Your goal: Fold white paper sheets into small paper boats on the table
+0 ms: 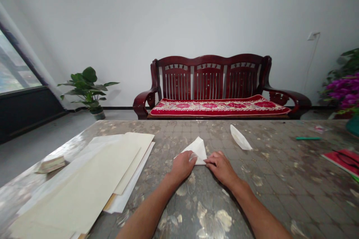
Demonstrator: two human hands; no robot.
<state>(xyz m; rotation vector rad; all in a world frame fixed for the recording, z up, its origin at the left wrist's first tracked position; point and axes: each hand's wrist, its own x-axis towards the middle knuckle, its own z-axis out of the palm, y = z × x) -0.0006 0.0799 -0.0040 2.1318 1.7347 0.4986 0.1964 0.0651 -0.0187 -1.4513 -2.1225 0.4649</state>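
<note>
A folded piece of white paper [199,148] lies on the patterned tabletop between both hands, its peak pointing away from me. My left hand [183,164] rests over the paper's left part, with the thumb and fingers closed on it. At the lower right corner, my right hand [220,166] pinches the paper's edge between thumb and fingertips. Part of the paper's left side is hidden under my left hand. Beyond my right hand lies a narrow, pointed folded white paper [240,138], apart from both hands.
Large cream paper sheets [84,179] overlap at the left, near a small block-like stack [52,164]. A green pen-like stick [308,138] and dark-framed glasses [347,157] on a red booklet [335,160] lie right. A wooden bench [209,78] stands behind the table [269,179].
</note>
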